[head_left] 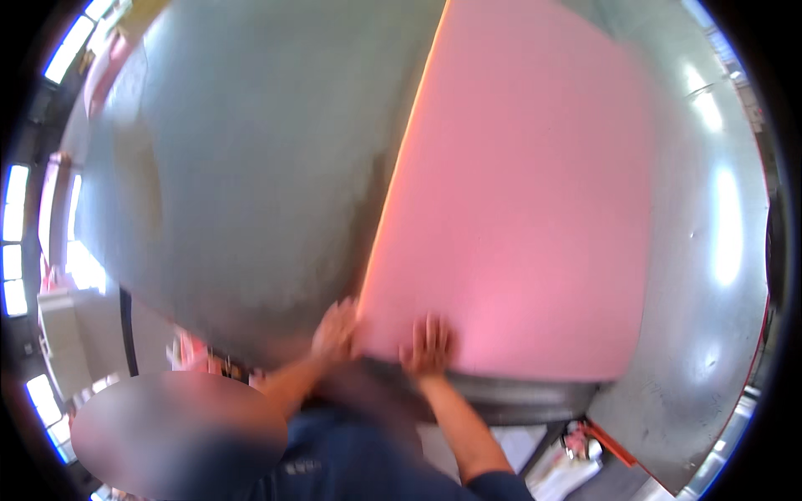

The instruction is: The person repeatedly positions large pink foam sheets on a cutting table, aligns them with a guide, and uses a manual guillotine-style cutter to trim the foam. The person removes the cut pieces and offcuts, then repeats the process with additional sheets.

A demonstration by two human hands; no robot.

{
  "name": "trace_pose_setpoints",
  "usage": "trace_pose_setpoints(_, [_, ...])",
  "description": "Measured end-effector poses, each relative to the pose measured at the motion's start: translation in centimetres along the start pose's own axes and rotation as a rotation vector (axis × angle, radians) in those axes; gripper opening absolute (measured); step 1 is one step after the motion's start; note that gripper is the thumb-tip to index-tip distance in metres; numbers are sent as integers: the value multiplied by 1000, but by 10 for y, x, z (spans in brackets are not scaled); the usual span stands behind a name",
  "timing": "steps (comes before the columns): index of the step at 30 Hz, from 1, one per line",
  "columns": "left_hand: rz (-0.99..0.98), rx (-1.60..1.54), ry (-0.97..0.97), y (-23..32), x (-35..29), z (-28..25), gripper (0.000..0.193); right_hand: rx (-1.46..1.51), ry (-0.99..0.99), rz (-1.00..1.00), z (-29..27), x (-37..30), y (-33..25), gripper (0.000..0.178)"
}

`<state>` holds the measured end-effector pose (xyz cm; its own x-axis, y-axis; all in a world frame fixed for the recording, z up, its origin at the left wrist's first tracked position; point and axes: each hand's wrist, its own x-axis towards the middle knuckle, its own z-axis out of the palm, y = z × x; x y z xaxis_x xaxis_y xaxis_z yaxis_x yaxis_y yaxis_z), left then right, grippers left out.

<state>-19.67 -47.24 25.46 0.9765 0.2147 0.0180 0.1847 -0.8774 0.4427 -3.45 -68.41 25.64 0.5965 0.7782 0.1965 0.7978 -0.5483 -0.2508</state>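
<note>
Across a wide grey metal tabletop [251, 167], down to its near side: working at a pink sheet [518, 200], flat right of centre. Touching its near left corner with the left hand [337, 330], too blurred to tell whether pinching or just resting. Laying the right hand [430, 346] palm-down, open, with fingers spread, on top near the front edge. Looks like steadying or squaring up; calls, probably, for even pressure and an eye on that left edge.
</note>
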Motion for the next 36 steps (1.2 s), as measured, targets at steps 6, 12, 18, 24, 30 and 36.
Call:
trace_pose_setpoints(6, [-61,-173,-12,10,-12,2,90,41,-21,-4,-5,-11,5,60])
trace_pose_setpoints(12, [-59,-143,8,14,-12,-1,87,38,56,-19,-14,-12,1,61])
trace_pose_setpoints(18, [-53,-137,90,1,-20,-12,85,81,97,-52,-1,-6,-14,59])
trace_pose_setpoints(24, [-39,-118,114,-1,-20,-14,83,32,106,-54,11,-10,-12,62])
trace_pose_setpoints(30, [-48,-103,154,2,-20,-10,77,47,110,-37,10,-9,-16,62])
trace_pose_setpoints(36, [-31,-96,206,9,-15,-5,75,37,148,-71,1,-5,-9,61])
